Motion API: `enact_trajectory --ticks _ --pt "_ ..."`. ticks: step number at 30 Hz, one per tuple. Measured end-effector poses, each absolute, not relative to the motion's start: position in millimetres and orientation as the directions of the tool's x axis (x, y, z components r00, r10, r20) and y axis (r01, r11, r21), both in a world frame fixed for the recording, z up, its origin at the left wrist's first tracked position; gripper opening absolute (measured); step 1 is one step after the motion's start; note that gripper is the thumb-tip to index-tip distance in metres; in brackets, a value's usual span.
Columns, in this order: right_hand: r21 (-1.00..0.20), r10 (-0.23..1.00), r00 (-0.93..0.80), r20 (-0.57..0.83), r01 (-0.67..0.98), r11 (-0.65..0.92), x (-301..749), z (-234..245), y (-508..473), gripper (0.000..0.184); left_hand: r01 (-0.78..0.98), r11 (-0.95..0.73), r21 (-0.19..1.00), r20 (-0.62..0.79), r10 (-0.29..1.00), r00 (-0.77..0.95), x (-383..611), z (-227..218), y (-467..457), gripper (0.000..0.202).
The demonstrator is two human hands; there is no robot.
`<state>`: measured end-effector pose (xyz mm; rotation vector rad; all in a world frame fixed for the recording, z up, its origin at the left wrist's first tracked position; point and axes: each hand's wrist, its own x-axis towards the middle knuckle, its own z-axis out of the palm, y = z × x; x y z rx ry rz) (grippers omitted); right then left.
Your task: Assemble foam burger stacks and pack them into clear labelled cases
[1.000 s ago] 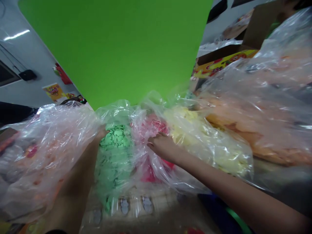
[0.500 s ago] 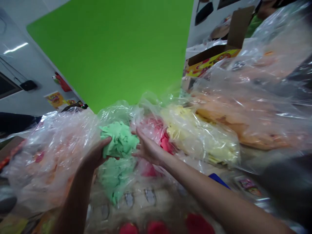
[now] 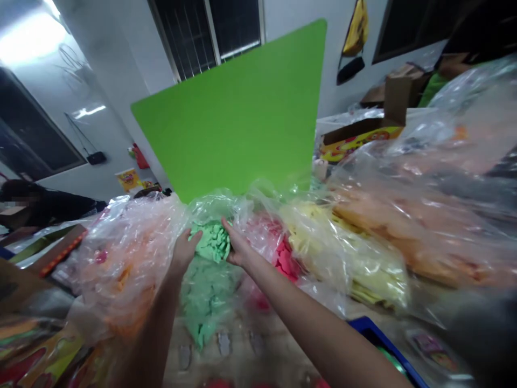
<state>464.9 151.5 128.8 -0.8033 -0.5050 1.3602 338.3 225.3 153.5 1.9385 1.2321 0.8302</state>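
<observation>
Both my hands cup a crumbly clump of pale green moulding sand (image 3: 212,242) between them, just above the open mouth of a clear plastic bag. My left hand (image 3: 184,250) presses its left side, and my right hand (image 3: 236,249) holds its right side. Directly below lies a larger mass of the same green material (image 3: 207,299) in that bag. Pink material in a plastic bag (image 3: 283,253) sits close to my right hand. Orange material in a bag (image 3: 127,269) lies to the left of my left hand.
Yellow (image 3: 349,267) and orange (image 3: 407,226) bagged material fill the right side. A green board (image 3: 238,113) stands behind the bags. A blue crate (image 3: 377,345) sits at lower right. A person in dark clothing (image 3: 52,207) is at far left.
My hands have come closer together around the green clump, which now looks smaller between them. The view has tilted upward, bringing the window and more of the room into sight.
</observation>
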Motion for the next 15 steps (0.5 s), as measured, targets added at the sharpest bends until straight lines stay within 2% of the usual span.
enact_trajectory --ticks 2,4,8,11,15 --pt "-0.816 0.957 0.255 -0.134 -0.576 0.039 465.9 133.7 168.6 0.031 0.364 -0.229 0.903 0.122 0.948 0.294 329.3 152.7 236.0 0.038" --pt "-0.867 0.926 0.357 -0.123 -0.493 0.075 467.6 132.1 176.7 0.029 0.226 -0.123 0.966 0.045 0.945 0.324 321.5 151.6 237.9 0.037" --pt "-0.908 0.872 0.480 -0.095 -0.401 0.122 472.0 123.8 176.1 0.032 0.023 0.096 0.995 -0.095 0.883 0.459 314.2 147.6 224.2 0.040" --pt "-0.886 0.867 0.482 -0.125 -0.448 0.122 473.0 126.6 167.5 0.034 -0.109 0.187 0.976 -0.108 0.858 0.502 314.6 145.4 206.5 0.036" --pt "-0.809 0.920 0.347 -0.181 -0.584 0.062 466.9 129.0 130.9 0.031 -0.241 0.227 0.943 -0.070 0.848 0.525 318.3 144.5 174.2 0.029"
